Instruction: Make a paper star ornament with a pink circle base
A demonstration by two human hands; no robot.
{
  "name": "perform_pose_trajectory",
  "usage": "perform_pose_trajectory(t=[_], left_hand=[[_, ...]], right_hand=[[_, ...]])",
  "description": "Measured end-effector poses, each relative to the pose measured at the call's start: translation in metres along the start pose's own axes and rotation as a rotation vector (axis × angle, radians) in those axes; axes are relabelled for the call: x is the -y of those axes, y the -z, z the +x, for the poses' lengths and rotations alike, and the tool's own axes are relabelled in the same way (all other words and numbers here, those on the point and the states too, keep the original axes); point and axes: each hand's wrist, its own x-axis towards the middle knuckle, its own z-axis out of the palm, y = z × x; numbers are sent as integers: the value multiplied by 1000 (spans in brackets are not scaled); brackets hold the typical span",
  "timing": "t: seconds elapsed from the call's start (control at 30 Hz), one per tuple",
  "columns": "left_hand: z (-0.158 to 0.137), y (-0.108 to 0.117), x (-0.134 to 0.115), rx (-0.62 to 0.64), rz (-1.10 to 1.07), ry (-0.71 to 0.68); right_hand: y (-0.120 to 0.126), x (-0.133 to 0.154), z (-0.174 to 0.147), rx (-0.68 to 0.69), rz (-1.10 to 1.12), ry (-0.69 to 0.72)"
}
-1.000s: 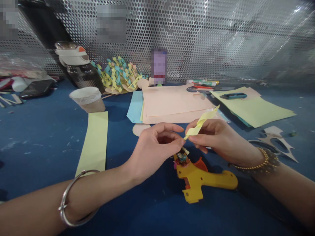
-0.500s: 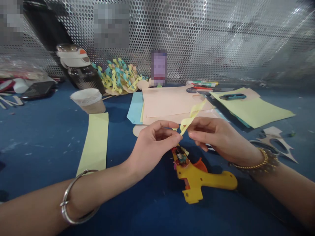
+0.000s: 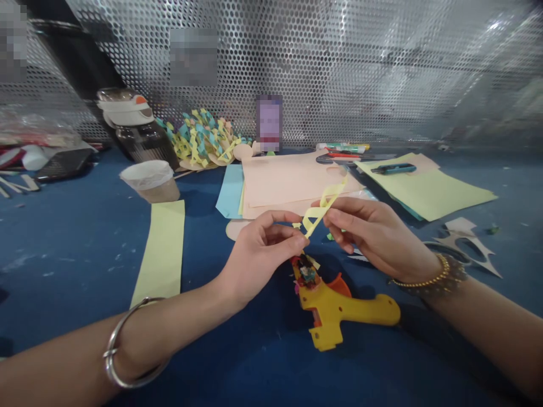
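Observation:
A thin, twisted yellow paper strip (image 3: 314, 213) slants up between my two hands. Its lower end is pinched between the thumb and forefinger of my left hand (image 3: 267, 249). My right hand (image 3: 367, 234) has its thumb and forefinger closed on the strip higher up, and the free end sticks out above. Just below the fingertips lies a yellow hot glue gun (image 3: 352, 310) with an orange trigger; its nozzle end, covered in stuck scraps, points toward my left hand. Scissors (image 3: 445, 249) rest beside and partly behind my right hand.
Pink paper sheets (image 3: 288, 183) lie behind my hands, with yellow sheets (image 3: 445, 192) and a teal utility knife (image 3: 394, 168) to the right. At left are a yellow paper piece (image 3: 163, 249), a paper cup (image 3: 153, 183), a bottle (image 3: 139, 133) and curled-paper decorations (image 3: 206, 138).
My right finger and thumb have closed on the upper part of the strip, opening a loop in it below. The whole view has shifted slightly.

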Motion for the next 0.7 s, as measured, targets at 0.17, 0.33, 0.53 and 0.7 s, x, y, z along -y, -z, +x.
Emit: perform_pose_trajectory(t=[0.17, 0.33, 0.53, 0.7], left_hand=[[0, 1, 0, 48, -35, 11], [1, 1, -1, 68, -11, 24], [2, 1, -1, -14, 91, -60], [3, 4, 2, -27, 85, -95]], right_hand=[[1, -1, 0, 37, -18, 7], [1, -1, 0, 31, -20, 31], [0, 0, 1, 27, -70, 53], [0, -1, -1, 44, -149, 69]])
